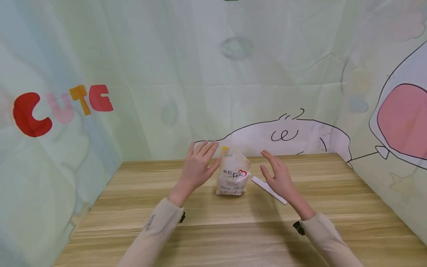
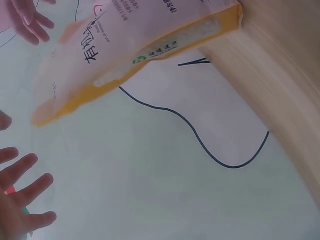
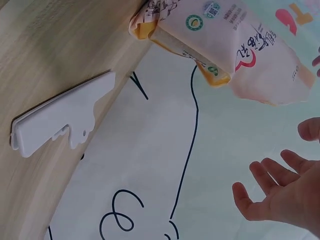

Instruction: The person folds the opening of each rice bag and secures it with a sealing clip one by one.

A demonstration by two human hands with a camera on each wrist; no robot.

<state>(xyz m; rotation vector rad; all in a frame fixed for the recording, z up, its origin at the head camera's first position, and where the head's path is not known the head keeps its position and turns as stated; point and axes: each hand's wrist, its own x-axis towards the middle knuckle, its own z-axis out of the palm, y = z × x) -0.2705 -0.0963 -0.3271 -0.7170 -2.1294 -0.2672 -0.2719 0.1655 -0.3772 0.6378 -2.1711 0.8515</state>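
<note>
A pale packaging bag (image 1: 232, 168) with yellow edges, printed characters and a red heart stands upright on the wooden table. To its left, my left hand (image 1: 197, 168) is raised with fingers spread, the thumb close to the bag's side; whether they touch cannot be told. My right hand (image 1: 279, 180) hovers right of the bag, apart from it, fingers extended and holding nothing. Beneath and beside that hand lies a long white clip (image 1: 268, 190). In the right wrist view the clip (image 3: 60, 115) shows a shaped, wavy side, and the bag (image 3: 220, 50) has a slanted, creased top.
The wood-grain table (image 1: 140, 215) ends at a pale green cloth backdrop (image 1: 166, 74) with cartoon drawings. Coloured letters (image 1: 31, 115) appear on the left cloth, and a pink shape (image 1: 405, 118) on the right. Cloth closes off the back and both sides.
</note>
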